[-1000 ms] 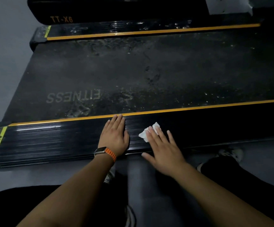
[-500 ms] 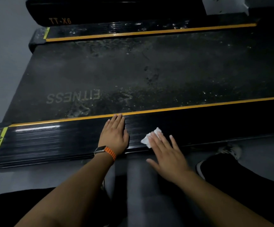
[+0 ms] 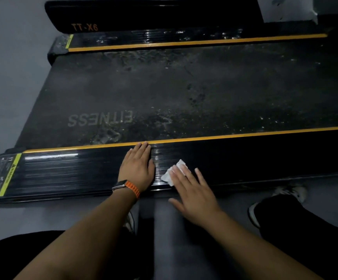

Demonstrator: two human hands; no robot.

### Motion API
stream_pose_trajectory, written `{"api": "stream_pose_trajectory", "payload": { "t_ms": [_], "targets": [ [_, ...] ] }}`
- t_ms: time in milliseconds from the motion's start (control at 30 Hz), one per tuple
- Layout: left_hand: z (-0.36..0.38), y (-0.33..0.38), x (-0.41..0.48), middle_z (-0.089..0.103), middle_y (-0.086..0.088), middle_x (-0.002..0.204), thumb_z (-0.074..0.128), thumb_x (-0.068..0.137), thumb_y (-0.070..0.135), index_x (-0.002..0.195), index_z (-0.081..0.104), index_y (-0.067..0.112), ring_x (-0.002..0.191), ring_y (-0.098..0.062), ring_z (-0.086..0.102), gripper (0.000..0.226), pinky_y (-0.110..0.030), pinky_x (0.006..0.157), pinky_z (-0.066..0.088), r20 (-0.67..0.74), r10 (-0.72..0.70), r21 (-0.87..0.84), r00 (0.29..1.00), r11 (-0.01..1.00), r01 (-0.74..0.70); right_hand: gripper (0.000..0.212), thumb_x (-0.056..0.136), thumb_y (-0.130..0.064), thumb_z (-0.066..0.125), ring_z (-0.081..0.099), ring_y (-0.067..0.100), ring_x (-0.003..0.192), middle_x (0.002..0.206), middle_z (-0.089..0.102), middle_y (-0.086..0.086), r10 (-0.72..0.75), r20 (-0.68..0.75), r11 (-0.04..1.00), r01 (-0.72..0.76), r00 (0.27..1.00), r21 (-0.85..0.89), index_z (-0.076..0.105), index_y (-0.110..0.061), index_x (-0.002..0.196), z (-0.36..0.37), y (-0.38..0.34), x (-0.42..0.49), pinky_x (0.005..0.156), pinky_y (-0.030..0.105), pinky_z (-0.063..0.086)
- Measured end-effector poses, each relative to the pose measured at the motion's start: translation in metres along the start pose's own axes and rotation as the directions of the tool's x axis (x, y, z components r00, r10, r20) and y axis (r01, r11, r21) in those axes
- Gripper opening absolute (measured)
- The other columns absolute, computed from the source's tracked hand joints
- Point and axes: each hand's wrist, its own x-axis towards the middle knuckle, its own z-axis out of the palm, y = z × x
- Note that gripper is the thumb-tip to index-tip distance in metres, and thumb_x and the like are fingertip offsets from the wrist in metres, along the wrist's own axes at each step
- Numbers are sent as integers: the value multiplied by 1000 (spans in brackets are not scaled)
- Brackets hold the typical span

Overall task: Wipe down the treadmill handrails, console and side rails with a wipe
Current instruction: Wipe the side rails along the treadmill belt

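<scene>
The near side rail [image 3: 67,170] of the treadmill is black and ribbed, with a yellow stripe along its belt edge. My left hand [image 3: 137,168] lies flat on the rail, fingers straight and reaching the stripe, an orange-strapped watch on its wrist. Just to its right a small white wipe [image 3: 177,172] lies on the rail. My right hand [image 3: 194,190] presses it down with straight, spread fingers; most of the wipe is hidden under them. The far side rail [image 3: 184,40] runs along the top of the view.
The dusty belt [image 3: 184,93], printed FITNESS, lies between the two rails. A black housing marked TT-X6 [image 3: 123,15] stands behind the far rail. Grey floor [image 3: 6,77] spreads to the left. My shoe [image 3: 289,191] and dark-trousered legs sit near the rail's front edge.
My right hand has slid the wipe a little toward me and to the right along the rail. My left hand has stayed in place.
</scene>
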Motion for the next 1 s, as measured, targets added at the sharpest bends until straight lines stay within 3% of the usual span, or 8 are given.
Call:
{"api": "stream_pose_trajectory", "payload": {
  "t_ms": [133, 267, 400, 500, 633, 733, 867, 1000],
  "targets": [
    [-1, 4, 0, 42, -10, 160, 27, 100, 42, 151, 47, 7, 152, -26, 31, 65, -46, 126, 25, 6, 0, 1, 1000, 1000, 0, 78, 100, -57, 40, 23, 23, 159, 172, 25, 5, 81, -14, 996, -82, 997, -29, 33, -11, 163, -5, 48, -27, 121, 56, 29],
    [-1, 5, 1, 40, -10, 161, 26, 100, 41, 152, 46, 7, 153, -25, 30, 65, -46, 126, 24, 12, -2, 6, 1000, 1000, 1, 82, 100, -61, 37, 17, 26, 160, 172, 23, 6, 169, 12, 986, -169, 986, 0, 28, -10, 164, -6, 35, -18, 125, 56, 23],
    [0, 5, 0, 43, -11, 160, 28, 100, 40, 151, 48, 6, 152, -26, 32, 64, -47, 125, 26, -9, 4, 2, 1000, 1000, -4, 84, 99, -66, 33, 20, 26, 160, 171, 26, 7, 35, 23, 999, -35, 999, 31, 31, -11, 164, -3, -3, 26, 124, 55, 20],
    [1, 4, 0, 42, -11, 160, 29, 100, 39, 151, 47, 6, 152, -26, 31, 63, -46, 125, 25, -2, 9, 11, 1000, 1000, -9, 84, 101, -67, 28, 12, 20, 161, 174, 17, 2, -16, 74, 1000, 16, 997, -7, 23, -14, 166, -7, 17, 26, 125, 55, 22],
    [0, 5, 0, 40, -9, 162, 28, 101, 40, 152, 45, 8, 153, -25, 29, 63, -45, 127, 22, 0, 2, 22, 1000, 1000, -2, 83, 102, -66, 22, 9, 20, 162, 175, 12, 2, 117, 94, 993, -116, 989, -25, 22, -14, 166, -16, 65, -5, 126, 56, 23],
    [2, 5, 0, 42, -10, 160, 30, 100, 39, 151, 47, 7, 152, -26, 32, 62, -45, 126, 23, -9, 8, 18, 1000, 1000, -8, 86, 101, -69, 20, 7, 23, 162, 174, 12, 3, 170, 108, 985, -171, 979, -8, 19, -13, 167, -17, 56, 3, 128, 56, 17],
    [1, 6, 0, 44, -12, 158, 28, 100, 39, 150, 49, 6, 151, -27, 34, 63, -46, 125, 25, -24, 14, 14, 1000, 1000, -14, 88, 99, -72, 19, 3, 22, 162, 175, 10, 1, 64, 142, 996, -71, 988, 46, 14, -16, 167, -14, 18, 43, 129, 57, 13],
    [1, 5, 0, 42, -11, 160, 25, 100, 40, 151, 47, 7, 153, -26, 31, 65, -46, 126, 23, -12, 8, 10, 1000, 1000, -7, 84, 100, -71, 17, -2, 15, 162, 175, 3, -4, -1, 157, 1000, -4, 988, 30, 8, -21, 168, -16, 38, 44, 128, 56, 14]
  ]
}}
